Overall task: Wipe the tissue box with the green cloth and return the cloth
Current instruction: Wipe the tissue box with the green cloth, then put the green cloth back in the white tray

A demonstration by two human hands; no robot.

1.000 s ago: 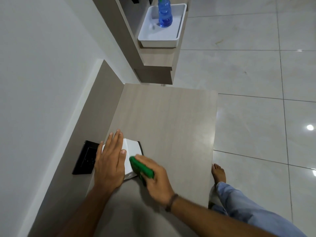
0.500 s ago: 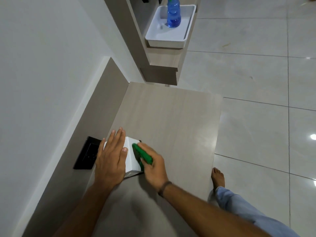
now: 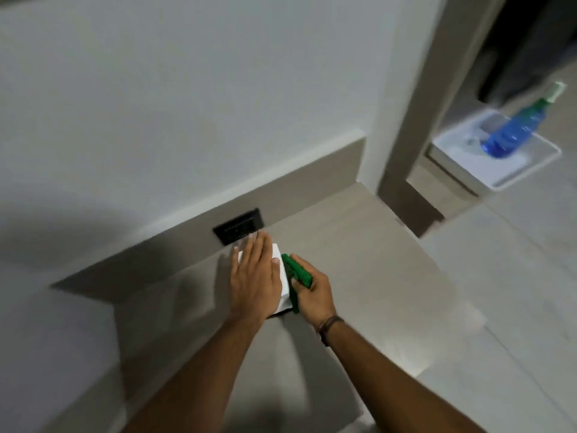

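Observation:
A small white tissue box (image 3: pixel 281 273) stands on the beige counter (image 3: pixel 359 264) near the back panel. My left hand (image 3: pixel 254 279) lies flat on top of the box, fingers together, covering most of it. My right hand (image 3: pixel 312 290) presses a folded green cloth (image 3: pixel 298 275) against the box's right side. The box's left side and front are hidden by my hands.
A black wall socket (image 3: pixel 239 225) sits in the back panel just behind the box. At the upper right a white tray (image 3: pixel 499 170) on a low shelf holds a blue spray bottle (image 3: pixel 518 129). Tiled floor lies right of the counter edge.
The view has swung left and turned, so the wall now fills the top. My right hand with the cloth stays pressed to the box's right side; my left hand stays on top.

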